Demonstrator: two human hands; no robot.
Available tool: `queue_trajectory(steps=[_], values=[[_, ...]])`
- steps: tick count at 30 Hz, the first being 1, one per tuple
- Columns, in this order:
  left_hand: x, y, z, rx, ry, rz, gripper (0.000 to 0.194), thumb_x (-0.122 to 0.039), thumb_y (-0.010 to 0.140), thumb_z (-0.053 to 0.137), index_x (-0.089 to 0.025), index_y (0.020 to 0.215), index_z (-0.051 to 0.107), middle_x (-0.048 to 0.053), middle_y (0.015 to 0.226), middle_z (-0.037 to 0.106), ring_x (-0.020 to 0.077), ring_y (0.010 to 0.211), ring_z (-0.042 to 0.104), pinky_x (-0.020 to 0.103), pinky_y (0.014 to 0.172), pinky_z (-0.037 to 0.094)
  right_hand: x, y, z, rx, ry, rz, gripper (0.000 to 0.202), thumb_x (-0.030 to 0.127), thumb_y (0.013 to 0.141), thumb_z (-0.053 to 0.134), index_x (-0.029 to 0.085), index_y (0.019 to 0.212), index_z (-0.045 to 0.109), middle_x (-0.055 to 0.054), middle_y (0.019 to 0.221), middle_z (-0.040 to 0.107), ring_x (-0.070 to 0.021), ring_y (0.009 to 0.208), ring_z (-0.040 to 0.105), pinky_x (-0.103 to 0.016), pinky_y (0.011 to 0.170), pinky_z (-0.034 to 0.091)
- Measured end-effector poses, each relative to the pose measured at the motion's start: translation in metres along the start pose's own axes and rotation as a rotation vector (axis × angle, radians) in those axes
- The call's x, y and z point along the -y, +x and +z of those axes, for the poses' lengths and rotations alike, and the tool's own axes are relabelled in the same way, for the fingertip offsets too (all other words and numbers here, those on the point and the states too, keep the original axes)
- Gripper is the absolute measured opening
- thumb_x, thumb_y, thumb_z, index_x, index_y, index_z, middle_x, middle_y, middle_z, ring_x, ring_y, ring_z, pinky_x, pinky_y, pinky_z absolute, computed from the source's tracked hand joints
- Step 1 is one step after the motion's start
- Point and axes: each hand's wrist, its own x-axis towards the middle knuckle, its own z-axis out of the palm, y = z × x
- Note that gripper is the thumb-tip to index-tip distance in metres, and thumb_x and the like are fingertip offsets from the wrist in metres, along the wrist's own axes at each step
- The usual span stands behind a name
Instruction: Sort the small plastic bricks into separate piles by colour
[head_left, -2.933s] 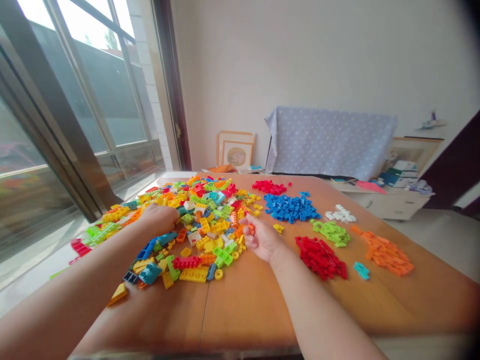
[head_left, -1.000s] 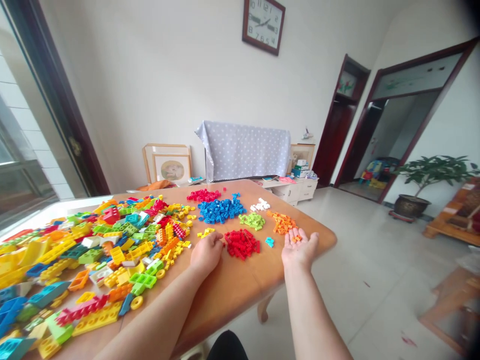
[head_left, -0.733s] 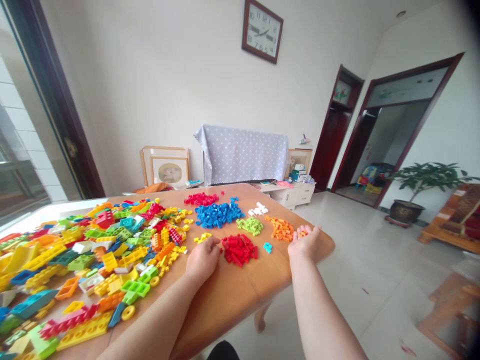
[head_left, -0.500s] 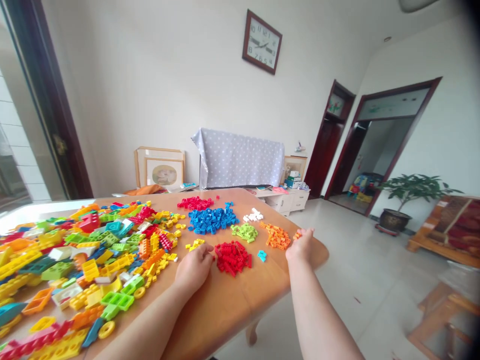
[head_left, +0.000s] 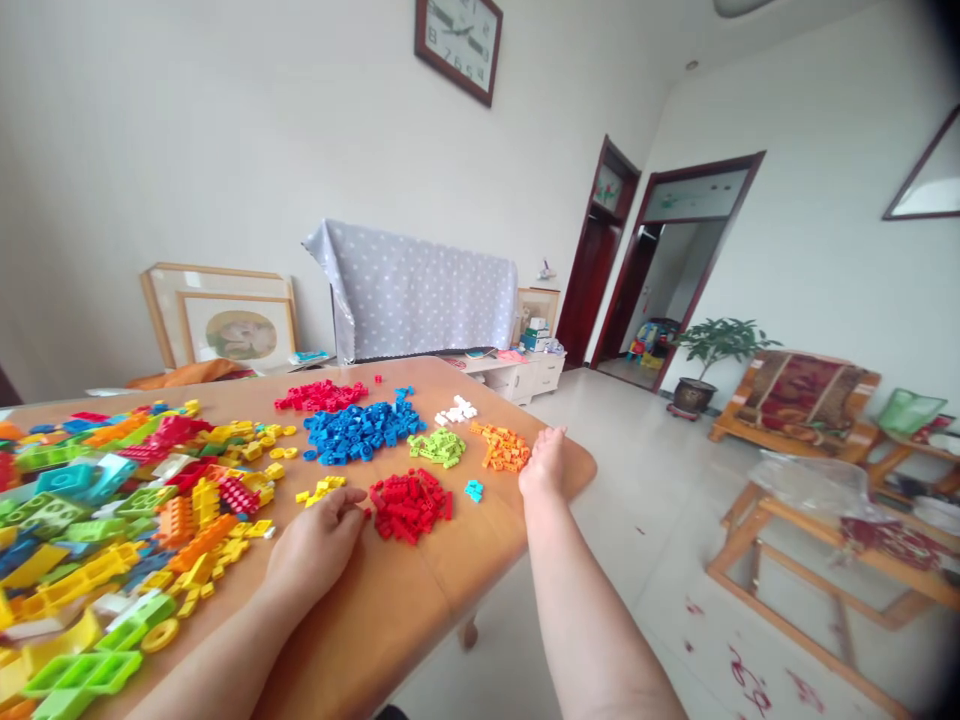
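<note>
My left hand [head_left: 322,530] rests on the table with its fingers curled together, just left of a pile of small red toy bricks [head_left: 411,505]. A speck of red shows at its fingertips; what the fingers hold is hidden. A few yellow bricks [head_left: 321,489] lie right behind it. My right hand [head_left: 544,465] stands on its edge against the right side of a pile of orange bricks [head_left: 501,447], fingers stretched out. Between the hands lie light green bricks [head_left: 437,447] and a few turquoise bricks [head_left: 474,490].
A large mixed heap of bricks [head_left: 112,520] covers the table's left side. Blue bricks [head_left: 364,430], darker red bricks [head_left: 321,396] and white bricks [head_left: 456,410] form piles farther back. The wooden table [head_left: 450,575] ends just right of my right hand. Stools and a chair stand beyond.
The view has swung to the right. My right hand has moved in against the orange pile, and the orange bricks at its fingers now sit with the pile. My left hand stays by the red pile.
</note>
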Motion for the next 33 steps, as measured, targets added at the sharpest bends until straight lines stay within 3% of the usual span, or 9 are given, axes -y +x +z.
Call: queue_trajectory(steps=[13, 22, 29, 33], values=[[-0.007, -0.002, -0.002, -0.019, 0.020, -0.007, 0.036, -0.042, 0.090, 0.047, -0.030, 0.117, 0.067, 0.001, 0.115, 0.075, 0.0252, 0.108, 0.069, 0.031, 0.085, 0.050, -0.004, 0.004, -0.005, -0.018, 0.006, -0.044, 0.089, 0.076, 0.094, 0.023, 0.015, 0.159, 0.030, -0.013, 0.167, 0.025, -0.0182, 0.153, 0.027, -0.039, 0.125, 0.019], [-0.005, -0.002, 0.000, -0.033, -0.022, -0.017, 0.035, -0.040, 0.091, 0.047, -0.028, 0.117, 0.067, 0.002, 0.119, 0.074, 0.0269, 0.112, 0.067, 0.034, 0.092, 0.049, -0.002, 0.003, -0.009, -0.041, -0.017, -0.099, 0.086, 0.071, 0.096, 0.019, 0.011, 0.156, 0.033, -0.018, 0.164, 0.029, -0.0203, 0.151, 0.031, -0.041, 0.124, 0.024], [-0.004, -0.005, 0.001, -0.090, -0.222, -0.027, 0.032, -0.032, 0.089, 0.051, -0.022, 0.115, 0.068, 0.007, 0.120, 0.073, 0.0276, 0.115, 0.065, 0.036, 0.098, 0.047, 0.008, -0.023, -0.005, -0.013, 0.008, -0.140, 0.085, 0.070, 0.096, 0.020, 0.011, 0.156, 0.032, -0.018, 0.163, 0.032, -0.0181, 0.151, 0.032, -0.042, 0.125, 0.022], [-0.005, -0.006, 0.000, -0.120, -0.248, -0.058, 0.030, -0.026, 0.088, 0.053, -0.020, 0.113, 0.069, 0.008, 0.116, 0.074, 0.0258, 0.111, 0.067, 0.034, 0.095, 0.048, 0.018, -0.051, 0.005, 0.046, 0.050, -0.176, 0.083, 0.072, 0.094, 0.024, 0.014, 0.151, 0.041, -0.017, 0.159, 0.039, -0.0202, 0.148, 0.038, -0.043, 0.125, 0.025]])
